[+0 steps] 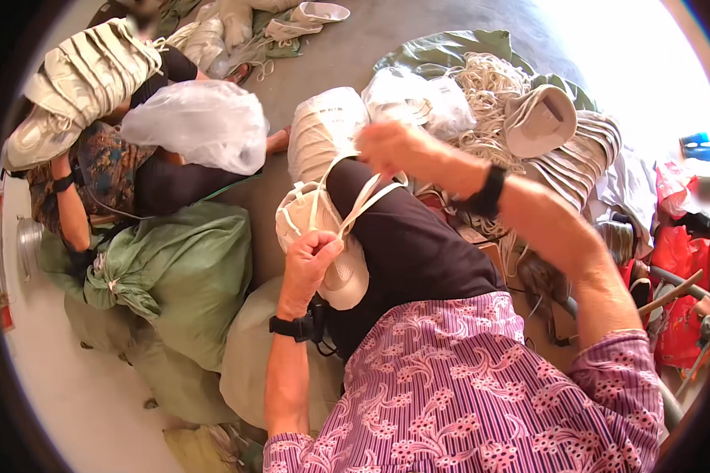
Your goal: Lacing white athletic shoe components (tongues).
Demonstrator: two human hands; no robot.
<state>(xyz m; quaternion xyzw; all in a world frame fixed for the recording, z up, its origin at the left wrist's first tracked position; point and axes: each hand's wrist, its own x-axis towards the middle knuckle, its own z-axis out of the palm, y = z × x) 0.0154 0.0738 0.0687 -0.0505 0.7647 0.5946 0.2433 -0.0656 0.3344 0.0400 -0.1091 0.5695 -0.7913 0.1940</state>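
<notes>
My left hand [312, 258] is closed at the edge of a cream shoe upper [345, 277], with its thumb pressed near the laces. The upper rests against my dark-trousered thigh, and it has pale strap-like loops on it. A flat cream shoelace [363, 201] rises from it in loops. My right hand [402, 150], blurred by motion, is raised above my knee; the lace runs up to its curled fingers. Just beyond it stands a wrapped stack of cream uppers [327, 130].
A heap of cream laces [489, 94] lies on green cloth, beside more stacked uppers [580, 154]. At left, another person holds a stack of uppers [87, 87], near a clear plastic bag [201, 126]. Green sacks [189, 276] lie at my left; red bags [682, 260] are at right.
</notes>
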